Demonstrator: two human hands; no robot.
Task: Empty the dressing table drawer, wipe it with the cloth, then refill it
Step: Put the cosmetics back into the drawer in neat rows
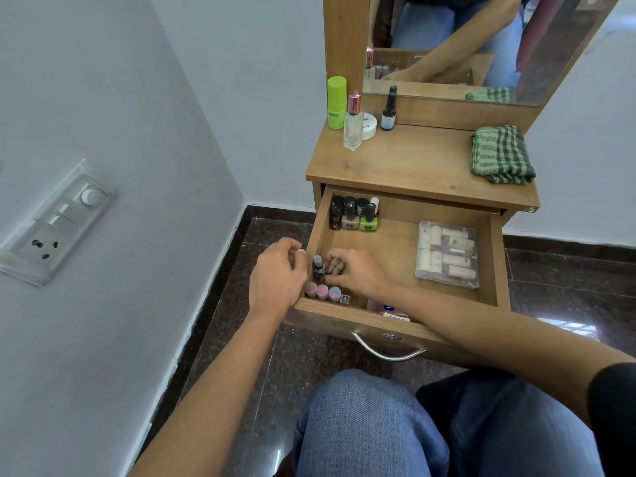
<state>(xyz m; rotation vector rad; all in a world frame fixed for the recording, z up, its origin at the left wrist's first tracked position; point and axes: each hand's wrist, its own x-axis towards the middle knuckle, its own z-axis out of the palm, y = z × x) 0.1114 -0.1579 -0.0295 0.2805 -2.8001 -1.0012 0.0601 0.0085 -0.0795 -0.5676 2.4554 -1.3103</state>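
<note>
The wooden drawer (395, 242) stands pulled out below the tabletop. Inside, my right hand (354, 271) curls its fingers around a small dark bottle (318, 266) near the front left corner. My left hand (277, 275) rests loosely curled on the drawer's left rim, holding nothing. Three pink-capped tubes (322, 291) stand along the front wall. Several nail polish bottles (354, 215) cluster at the back left. A clear plastic case of tubes (446, 253) lies at the right. The green checked cloth (500, 154) is folded on the tabletop's right side.
On the tabletop (406, 160) at the back left stand a lime green tube (336, 102), a glass perfume bottle (353, 122), a white jar (368, 127) and a dark dropper bottle (389, 110). A mirror (481, 39) rises behind. The wall with a switch plate (55, 222) is close on the left.
</note>
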